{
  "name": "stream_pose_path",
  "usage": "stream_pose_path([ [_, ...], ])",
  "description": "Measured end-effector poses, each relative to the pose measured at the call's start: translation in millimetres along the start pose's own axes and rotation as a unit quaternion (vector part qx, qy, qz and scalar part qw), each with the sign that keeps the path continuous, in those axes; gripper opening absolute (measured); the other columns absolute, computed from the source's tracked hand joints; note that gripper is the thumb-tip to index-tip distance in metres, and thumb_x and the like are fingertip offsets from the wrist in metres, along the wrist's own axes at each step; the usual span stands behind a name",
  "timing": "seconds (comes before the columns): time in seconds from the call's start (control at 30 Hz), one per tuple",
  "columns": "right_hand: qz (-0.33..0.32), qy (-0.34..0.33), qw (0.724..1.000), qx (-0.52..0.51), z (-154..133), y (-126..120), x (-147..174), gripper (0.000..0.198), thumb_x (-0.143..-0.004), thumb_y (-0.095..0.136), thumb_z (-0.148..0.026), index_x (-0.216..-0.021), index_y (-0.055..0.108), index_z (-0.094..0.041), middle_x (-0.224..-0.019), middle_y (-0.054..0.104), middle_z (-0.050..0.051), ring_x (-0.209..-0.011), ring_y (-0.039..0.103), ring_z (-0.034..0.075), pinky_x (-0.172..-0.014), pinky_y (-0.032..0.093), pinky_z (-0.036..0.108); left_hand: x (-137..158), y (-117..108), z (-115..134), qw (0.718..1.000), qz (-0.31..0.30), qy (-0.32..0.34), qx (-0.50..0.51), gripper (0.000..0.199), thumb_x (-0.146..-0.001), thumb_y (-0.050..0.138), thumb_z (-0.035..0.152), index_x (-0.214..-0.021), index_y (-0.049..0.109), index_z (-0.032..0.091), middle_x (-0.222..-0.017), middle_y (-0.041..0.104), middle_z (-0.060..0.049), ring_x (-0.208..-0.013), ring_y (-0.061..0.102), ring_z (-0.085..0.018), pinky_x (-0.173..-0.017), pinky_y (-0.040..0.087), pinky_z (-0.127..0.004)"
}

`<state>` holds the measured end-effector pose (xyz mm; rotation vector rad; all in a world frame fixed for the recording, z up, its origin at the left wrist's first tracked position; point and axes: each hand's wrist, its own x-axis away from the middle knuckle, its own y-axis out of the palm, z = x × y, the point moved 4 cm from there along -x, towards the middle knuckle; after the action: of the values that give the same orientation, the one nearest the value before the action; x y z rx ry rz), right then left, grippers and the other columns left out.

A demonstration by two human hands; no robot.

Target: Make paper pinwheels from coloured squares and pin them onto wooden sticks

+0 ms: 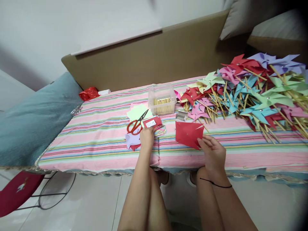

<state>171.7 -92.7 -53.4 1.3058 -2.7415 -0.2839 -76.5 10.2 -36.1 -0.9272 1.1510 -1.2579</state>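
My right hand (213, 150) pinches the lower right corner of a red paper square (189, 134) that has slits cut in from its corners and a small mark at its middle. My left hand (147, 137) is at a red packet with a white label (152, 122), fingers closed; whatever they hold is too small to make out. Orange-handled scissors (136, 124) lie just left of that hand, partly over pale green paper sheets (136, 112). Beside its wrist are lilac paper pieces (132, 140). A small open grey box (181, 116) sits above the red square.
Behind my hands stands a clear plastic box (162, 110) of short wooden sticks. Many finished paper pinwheels (267, 98) on sticks are heaped at the right. A red plastic bag (89, 94) lies far left on the striped cloth (96, 141). A red stool (20, 192) stands lower left.
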Motion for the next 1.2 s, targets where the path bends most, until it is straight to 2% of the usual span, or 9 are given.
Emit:
stream_pose_path([
  [0.2,0.008,0.025,0.999,-0.024,4.2,-2.5,-0.4,0.032,-0.056,0.081,-0.030,-0.083,0.070,-0.016,-0.072,0.073,0.003,-0.064,0.068,0.016,-0.062,0.056,0.029,1.3,-0.1,1.1,1.000,-0.001,0.006,0.022,0.033,-0.095,0.042,0.033,-0.092,0.072,0.019,-0.093,0.071,-0.014,-0.093,0.061,-0.027,-0.082,0.040,-0.034],
  [0.53,0.002,0.052,0.996,-0.069,7.8,-5.0,9.3,0.033,-0.054,0.081,-0.028,-0.082,0.070,-0.015,-0.073,0.074,0.004,-0.064,0.067,0.015,-0.061,0.054,0.025,13.9,-0.1,0.0,0.988,0.021,0.006,0.154,0.015,-0.083,0.063,0.024,-0.095,0.068,0.019,-0.110,0.068,-0.012,-0.107,0.054,-0.027,-0.096,0.036,-0.039],
  [0.67,0.020,0.048,0.995,-0.087,-1.8,-13.4,24.9,0.034,-0.055,0.082,-0.030,-0.083,0.069,-0.015,-0.074,0.073,0.003,-0.064,0.067,0.014,-0.061,0.054,0.025,25.4,-11.6,7.6,0.967,0.050,-0.021,0.249,0.007,-0.077,0.068,0.019,-0.084,0.067,0.018,-0.108,0.066,-0.013,-0.112,0.052,-0.028,-0.099,0.034,-0.042],
  [0.8,0.019,0.034,0.994,-0.104,-19.2,-29.6,49.2,0.036,-0.057,0.084,-0.028,-0.089,0.070,-0.018,-0.083,0.073,0.002,-0.073,0.067,0.015,-0.069,0.055,0.027,71.4,-23.5,34.3,0.923,0.059,-0.040,0.378,0.017,-0.085,0.059,0.032,-0.088,0.067,0.017,-0.104,0.067,-0.012,-0.106,0.056,-0.026,-0.094,0.039,-0.039],
  [0.97,-0.070,-0.081,0.994,-0.037,-45.7,-56.8,72.9,0.014,-0.068,0.078,-0.029,-0.080,0.074,-0.023,-0.089,0.073,0.005,-0.097,0.065,0.023,-0.091,0.050,0.040,156.4,-28.9,86.2,0.819,-0.052,-0.057,0.568,0.062,-0.091,0.032,0.061,-0.086,0.069,0.012,-0.077,0.070,-0.012,-0.065,0.064,-0.020,-0.064,0.048,-0.031],
  [1.03,-0.134,-0.157,0.978,0.005,-57.5,-65.6,80.8,0.005,-0.074,0.073,-0.028,-0.077,0.075,-0.025,-0.101,0.071,0.007,-0.111,0.059,0.028,-0.099,0.043,0.046,184.9,-29.9,104.3,0.624,-0.144,-0.127,0.757,0.066,-0.083,0.041,0.069,-0.096,0.069,0.011,-0.085,0.071,-0.014,-0.070,0.066,-0.021,-0.066,0.049,-0.031],
  [1.07,-0.163,-0.185,0.969,0.030,-62.6,-69.4,84.7,0.005,-0.076,0.071,-0.026,-0.078,0.075,-0.026,-0.108,0.069,0.008,-0.117,0.055,0.029,-0.102,0.040,0.049,195.0,-35.1,110.6,0.558,-0.155,-0.134,0.804,0.065,-0.083,0.043,0.069,-0.100,0.069,0.012,-0.091,0.071,-0.014,-0.075,0.066,-0.021,-0.068,0.049,-0.031],
  [1.1,-0.186,-0.202,0.960,0.054,-67.0,-72.9,88.4,0.007,-0.078,0.068,-0.025,-0.079,0.075,-0.028,-0.116,0.067,0.008,-0.122,0.052,0.030,-0.103,0.038,0.051,203.0,-41.1,114.6,0.519,-0.162,-0.135,0.828,0.065,-0.083,0.043,0.069,-0.101,0.069,0.012,-0.093,0.071,-0.013,-0.079,0.066,-0.021,-0.070,0.048,-0.030],
  [1.2,-0.244,-0.215,0.940,0.102,-77.7,-80.3,98.8,0.015,-0.083,0.063,-0.022,-0.080,0.076,-0.030,-0.135,0.056,0.006,-0.131,0.043,0.031,-0.105,0.037,0.052,217.8,-59.6,114.5,0.488,-0.181,-0.142,0.842,0.063,-0.081,0.047,0.069,-0.085,0.071,0.011,-0.077,0.070,-0.010,-0.068,0.063,-0.017,-0.063,0.047,-0.026],
])
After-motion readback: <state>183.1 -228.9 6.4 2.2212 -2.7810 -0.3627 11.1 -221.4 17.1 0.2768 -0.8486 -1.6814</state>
